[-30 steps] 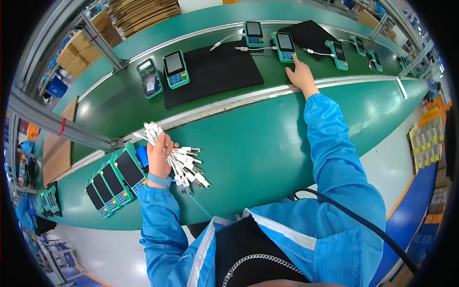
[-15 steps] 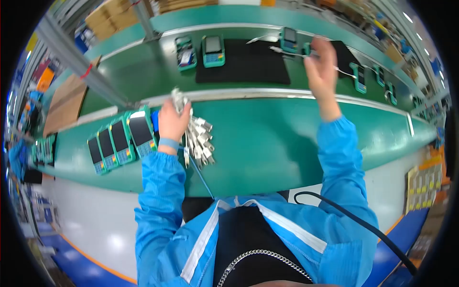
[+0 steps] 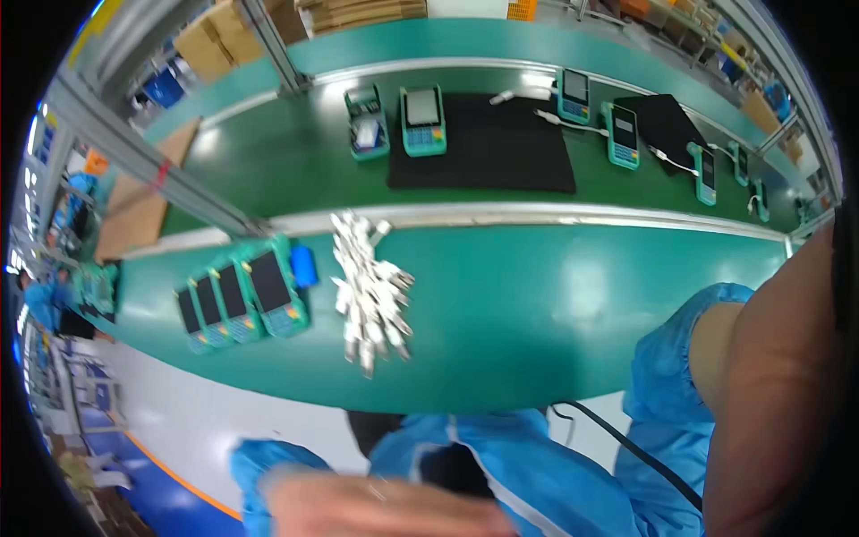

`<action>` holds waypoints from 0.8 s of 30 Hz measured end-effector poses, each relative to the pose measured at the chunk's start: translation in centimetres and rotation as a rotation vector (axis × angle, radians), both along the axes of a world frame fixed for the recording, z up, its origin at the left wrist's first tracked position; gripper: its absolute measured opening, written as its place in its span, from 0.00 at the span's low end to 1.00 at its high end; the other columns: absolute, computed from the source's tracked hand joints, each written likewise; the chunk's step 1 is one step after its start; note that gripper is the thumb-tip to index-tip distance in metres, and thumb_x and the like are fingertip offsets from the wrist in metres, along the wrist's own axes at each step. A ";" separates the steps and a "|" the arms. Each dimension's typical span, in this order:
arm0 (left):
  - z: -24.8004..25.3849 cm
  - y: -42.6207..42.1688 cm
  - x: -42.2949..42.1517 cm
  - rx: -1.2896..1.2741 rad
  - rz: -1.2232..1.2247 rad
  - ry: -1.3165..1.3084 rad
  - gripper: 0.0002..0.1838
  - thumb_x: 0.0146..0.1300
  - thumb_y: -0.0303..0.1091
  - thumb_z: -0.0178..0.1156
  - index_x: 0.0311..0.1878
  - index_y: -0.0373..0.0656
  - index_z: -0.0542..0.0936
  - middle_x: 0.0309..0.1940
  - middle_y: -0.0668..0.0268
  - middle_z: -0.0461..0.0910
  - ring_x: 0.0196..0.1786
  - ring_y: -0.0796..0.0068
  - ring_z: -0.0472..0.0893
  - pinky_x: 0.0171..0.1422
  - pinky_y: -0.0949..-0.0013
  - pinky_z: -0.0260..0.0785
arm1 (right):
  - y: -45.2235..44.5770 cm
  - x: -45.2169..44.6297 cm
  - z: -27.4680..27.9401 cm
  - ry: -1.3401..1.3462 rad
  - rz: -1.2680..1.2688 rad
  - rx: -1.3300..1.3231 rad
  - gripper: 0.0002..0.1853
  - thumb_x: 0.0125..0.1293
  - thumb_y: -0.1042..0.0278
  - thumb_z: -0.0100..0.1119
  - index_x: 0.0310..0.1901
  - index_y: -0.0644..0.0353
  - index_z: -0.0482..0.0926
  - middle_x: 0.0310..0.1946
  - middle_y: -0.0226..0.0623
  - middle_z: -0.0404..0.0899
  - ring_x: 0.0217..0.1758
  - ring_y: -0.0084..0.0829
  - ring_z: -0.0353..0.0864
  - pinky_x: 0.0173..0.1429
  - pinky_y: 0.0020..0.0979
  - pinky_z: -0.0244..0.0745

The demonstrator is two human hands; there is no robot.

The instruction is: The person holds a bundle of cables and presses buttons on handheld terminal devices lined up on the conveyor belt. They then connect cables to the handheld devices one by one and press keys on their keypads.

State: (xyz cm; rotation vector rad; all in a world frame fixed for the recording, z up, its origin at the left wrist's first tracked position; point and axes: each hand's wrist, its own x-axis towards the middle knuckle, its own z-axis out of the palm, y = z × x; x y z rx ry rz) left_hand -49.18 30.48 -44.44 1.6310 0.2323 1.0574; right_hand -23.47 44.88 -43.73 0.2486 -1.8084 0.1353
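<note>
My left hand (image 3: 376, 508) is low in front of my body, smeared by motion, and I cannot make out anything in it. Raised close to the camera at the right edge, my right hand (image 3: 778, 394) looms large, its fingers out of sight. A pile of white connector cables (image 3: 371, 295) lies on the green bench, touched by neither hand. To its left, several green-framed payment terminals (image 3: 273, 291) rest side by side, with a small blue object (image 3: 303, 266) beside them.
Behind a metal rail (image 3: 447, 215), a payment terminal (image 3: 422, 121) and an opened terminal case (image 3: 367, 130) stand near a black mat (image 3: 483, 161). More terminals (image 3: 622, 139) with white cables lie to the right. A metal post (image 3: 170, 170) rises at left.
My left hand has let go of the cable pile and dropped toward my body. My right hand has left the back line, rising near the camera; a terminal with a cable shows there.
</note>
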 end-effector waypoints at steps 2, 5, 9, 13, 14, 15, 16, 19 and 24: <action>0.5 1.8 0.1 -0.043 -0.235 -0.095 0.41 0.75 0.57 0.43 0.61 0.17 0.68 0.62 0.38 0.71 0.64 0.33 0.72 0.68 0.48 0.67 | 0.8 -0.2 1.2 0.039 -0.035 -0.018 0.31 0.61 0.74 0.61 0.67 0.62 0.66 0.69 0.47 0.61 0.72 0.43 0.63 0.71 0.42 0.64; 0.2 3.2 1.8 0.166 -0.322 -0.186 0.39 0.75 0.57 0.42 0.60 0.18 0.69 0.59 0.38 0.72 0.61 0.34 0.74 0.64 0.47 0.69 | 1.3 -0.1 1.5 0.012 -0.095 -0.070 0.30 0.61 0.74 0.61 0.66 0.62 0.66 0.69 0.47 0.62 0.71 0.43 0.63 0.70 0.42 0.64; -1.4 4.2 0.2 0.057 -0.299 -0.228 0.40 0.75 0.58 0.42 0.60 0.19 0.68 0.59 0.37 0.72 0.62 0.33 0.73 0.64 0.46 0.68 | 1.3 1.3 0.8 -0.060 -0.177 -0.122 0.30 0.61 0.74 0.61 0.66 0.62 0.66 0.68 0.47 0.62 0.71 0.43 0.64 0.70 0.42 0.64; -1.9 4.3 -1.6 0.003 -0.275 -0.235 0.41 0.74 0.59 0.41 0.61 0.20 0.68 0.59 0.36 0.71 0.62 0.32 0.73 0.64 0.44 0.68 | 0.4 1.4 0.2 -0.103 -0.242 -0.167 0.30 0.61 0.74 0.61 0.66 0.62 0.67 0.68 0.47 0.63 0.70 0.43 0.64 0.69 0.42 0.65; -2.0 4.0 -1.9 -0.005 -0.267 -0.231 0.41 0.74 0.60 0.41 0.61 0.20 0.68 0.59 0.36 0.71 0.62 0.32 0.72 0.64 0.44 0.67 | 0.1 1.3 0.3 -0.113 -0.249 -0.166 0.30 0.61 0.74 0.61 0.66 0.63 0.67 0.68 0.47 0.63 0.70 0.44 0.65 0.69 0.42 0.65; -1.9 3.5 -2.2 -0.009 -0.254 -0.228 0.41 0.74 0.60 0.41 0.61 0.20 0.68 0.60 0.36 0.71 0.62 0.31 0.72 0.64 0.43 0.67 | -0.2 1.3 0.3 -0.117 -0.253 -0.164 0.29 0.61 0.74 0.61 0.66 0.63 0.67 0.67 0.47 0.63 0.70 0.44 0.65 0.69 0.42 0.65; -1.8 2.9 -2.4 -0.009 -0.242 -0.219 0.41 0.74 0.60 0.41 0.61 0.20 0.67 0.60 0.36 0.70 0.62 0.31 0.72 0.64 0.43 0.67 | -0.7 1.2 0.2 -0.115 -0.254 -0.163 0.29 0.61 0.74 0.61 0.66 0.63 0.67 0.67 0.47 0.63 0.69 0.44 0.65 0.69 0.42 0.65; -1.3 0.8 -2.7 -0.016 -0.195 -0.189 0.42 0.73 0.61 0.41 0.61 0.21 0.67 0.60 0.35 0.70 0.62 0.30 0.71 0.63 0.42 0.67 | -1.7 1.3 0.6 -0.116 -0.248 -0.168 0.29 0.61 0.74 0.61 0.65 0.63 0.67 0.67 0.47 0.64 0.69 0.44 0.65 0.68 0.42 0.65; -0.1 -3.2 -2.3 -0.055 -0.097 -0.139 0.43 0.72 0.63 0.40 0.62 0.21 0.66 0.60 0.33 0.69 0.63 0.29 0.71 0.63 0.40 0.66 | -2.1 1.9 1.7 -0.097 -0.226 -0.172 0.29 0.62 0.74 0.60 0.65 0.63 0.67 0.66 0.47 0.64 0.68 0.44 0.66 0.68 0.42 0.66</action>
